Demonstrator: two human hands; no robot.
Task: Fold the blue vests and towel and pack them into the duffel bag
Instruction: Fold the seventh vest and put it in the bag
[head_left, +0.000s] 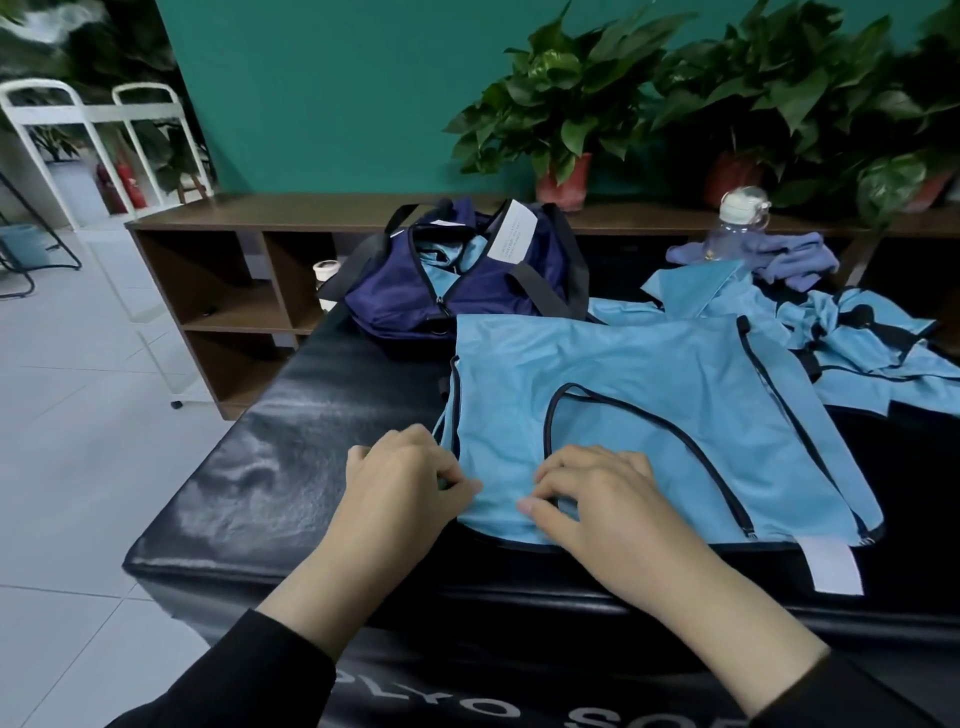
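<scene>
**Blue vest pinched at the near edge**

A blue vest (639, 410) lies flat on the black padded counter (291, 467). Left hand (402, 475) and right hand (597, 499) each pinch its near hem with curled fingers (545, 506). Behind sits the unzipped navy duffel bag (467, 275), more vests (857, 343) and a purple towel (779, 257) to the right. Teal wall (332, 93); counter lettering partly reads "LYO SO".

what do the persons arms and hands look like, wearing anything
Both arms are in long black sleeves that end at the wrists. The left hand and right hand are bare: no gloves, rings, watch or bracelets show. The fingers have short, plain nails with no visible polish.
</scene>
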